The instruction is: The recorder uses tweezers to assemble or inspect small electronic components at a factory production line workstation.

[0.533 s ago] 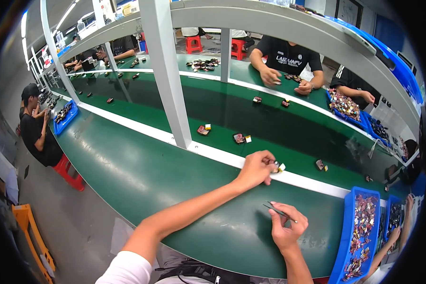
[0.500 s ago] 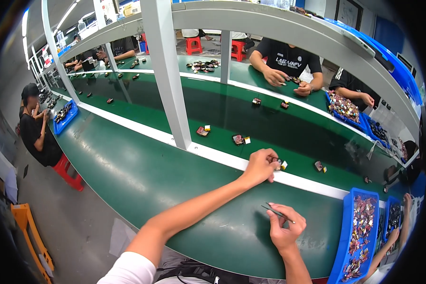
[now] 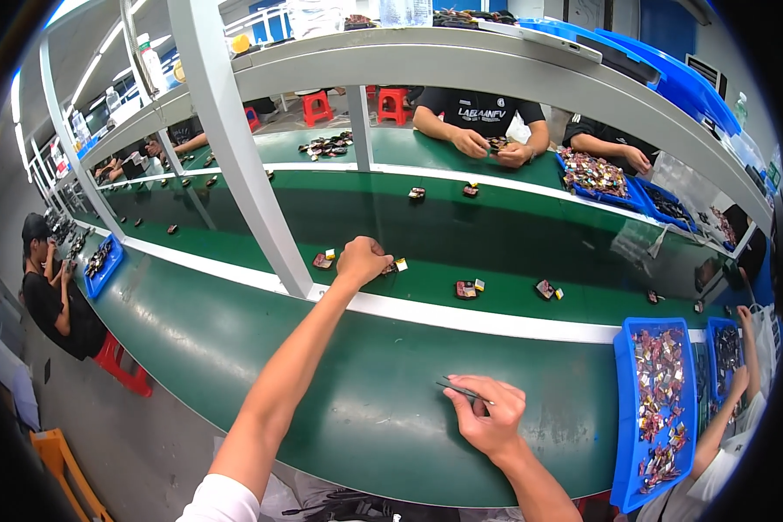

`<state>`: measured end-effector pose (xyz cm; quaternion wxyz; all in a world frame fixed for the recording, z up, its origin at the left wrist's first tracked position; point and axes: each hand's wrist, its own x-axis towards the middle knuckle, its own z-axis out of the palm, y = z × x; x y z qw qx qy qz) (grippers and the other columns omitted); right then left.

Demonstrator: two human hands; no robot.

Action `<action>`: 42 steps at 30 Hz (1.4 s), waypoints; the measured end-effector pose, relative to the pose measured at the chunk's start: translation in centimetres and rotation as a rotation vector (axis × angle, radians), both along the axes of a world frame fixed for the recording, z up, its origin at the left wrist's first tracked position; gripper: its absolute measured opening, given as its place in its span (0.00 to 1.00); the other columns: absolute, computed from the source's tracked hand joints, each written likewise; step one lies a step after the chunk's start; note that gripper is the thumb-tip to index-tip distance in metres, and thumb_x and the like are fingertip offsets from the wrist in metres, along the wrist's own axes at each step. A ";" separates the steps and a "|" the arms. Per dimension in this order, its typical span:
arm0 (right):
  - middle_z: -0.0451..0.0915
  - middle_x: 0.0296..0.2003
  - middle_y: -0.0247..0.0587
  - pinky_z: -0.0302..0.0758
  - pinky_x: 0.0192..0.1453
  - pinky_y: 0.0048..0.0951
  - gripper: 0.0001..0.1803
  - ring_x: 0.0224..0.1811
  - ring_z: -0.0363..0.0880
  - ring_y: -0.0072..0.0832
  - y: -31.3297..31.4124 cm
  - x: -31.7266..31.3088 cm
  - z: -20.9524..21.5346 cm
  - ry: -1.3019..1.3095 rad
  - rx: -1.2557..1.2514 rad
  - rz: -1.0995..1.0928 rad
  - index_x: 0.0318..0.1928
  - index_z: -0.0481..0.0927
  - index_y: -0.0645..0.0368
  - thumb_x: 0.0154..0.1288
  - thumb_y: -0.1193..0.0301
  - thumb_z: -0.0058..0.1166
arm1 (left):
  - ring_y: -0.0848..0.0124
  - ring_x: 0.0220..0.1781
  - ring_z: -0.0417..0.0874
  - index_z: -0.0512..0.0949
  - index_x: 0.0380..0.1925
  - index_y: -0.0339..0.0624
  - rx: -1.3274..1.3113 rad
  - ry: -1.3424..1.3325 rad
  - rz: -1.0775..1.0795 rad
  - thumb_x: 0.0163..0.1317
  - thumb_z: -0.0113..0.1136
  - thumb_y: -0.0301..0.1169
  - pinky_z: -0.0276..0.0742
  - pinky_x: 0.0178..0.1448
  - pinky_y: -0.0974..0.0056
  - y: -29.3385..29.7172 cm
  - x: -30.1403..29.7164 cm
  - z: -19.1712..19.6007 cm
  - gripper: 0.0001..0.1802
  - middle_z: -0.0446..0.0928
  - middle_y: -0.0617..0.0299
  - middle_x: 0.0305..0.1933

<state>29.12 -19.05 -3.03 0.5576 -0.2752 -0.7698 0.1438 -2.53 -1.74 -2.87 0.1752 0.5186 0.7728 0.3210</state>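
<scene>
My left hand point(image 3: 363, 261) reaches out over the green belt, fingers curled down on a small dark electronic part with a white-and-yellow block point(image 3: 399, 264). The hand hides most of that part. Left of the hand lies a similar reddish part point(image 3: 323, 259), and to the right is another dark-red one with a pale block point(image 3: 468, 290). My right hand point(image 3: 489, 412) is above the near green table, closed around thin dark tweezers point(image 3: 454, 385) whose tips point left.
A blue bin point(image 3: 622, 409) of small reddish parts stands at right, beside another person's arms point(image 3: 713, 435). The white rail point(image 3: 461, 319) edges the belt. A grey post point(image 3: 239, 148) rises left of my reach. Across the belt, a person in black point(image 3: 478, 122) handles parts.
My left hand has let go of a part, now lying on the belt, and moved left to another one. The right hand keeps the tweezers. The view has shifted.
</scene>
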 end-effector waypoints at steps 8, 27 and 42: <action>0.89 0.32 0.37 0.69 0.21 0.21 0.10 0.16 0.76 0.23 -0.2 0.6 0.3 -0.042 -0.034 -0.069 0.33 0.86 0.58 0.49 0.80 0.73 | 0.72 0.23 0.84 0.82 0.32 0.35 -0.003 -0.234 -0.044 0.54 0.75 0.31 0.76 0.25 0.65 -1.5 1.9 1.6 0.12 0.84 0.60 0.24; 0.87 0.29 0.33 0.58 0.20 0.17 0.04 0.16 0.61 0.08 -0.5 0.9 -0.4 0.212 -0.576 0.028 0.32 0.87 0.67 0.58 0.81 0.70 | 0.82 0.17 0.73 0.85 0.38 0.31 0.037 -0.680 -0.284 0.62 0.67 0.26 0.66 0.23 0.72 -18.6 9.6 1.2 0.08 0.85 0.61 0.25; 0.87 0.32 0.41 0.65 0.25 0.13 0.06 0.22 0.72 0.09 -1.0 1.3 -0.4 0.134 -0.632 0.107 0.38 0.81 0.68 0.62 0.82 0.66 | 0.83 0.16 0.73 0.85 0.37 0.32 0.193 -0.651 -0.385 0.63 0.68 0.23 0.65 0.22 0.72 -20.2 11.7 -0.1 0.05 0.81 0.64 0.19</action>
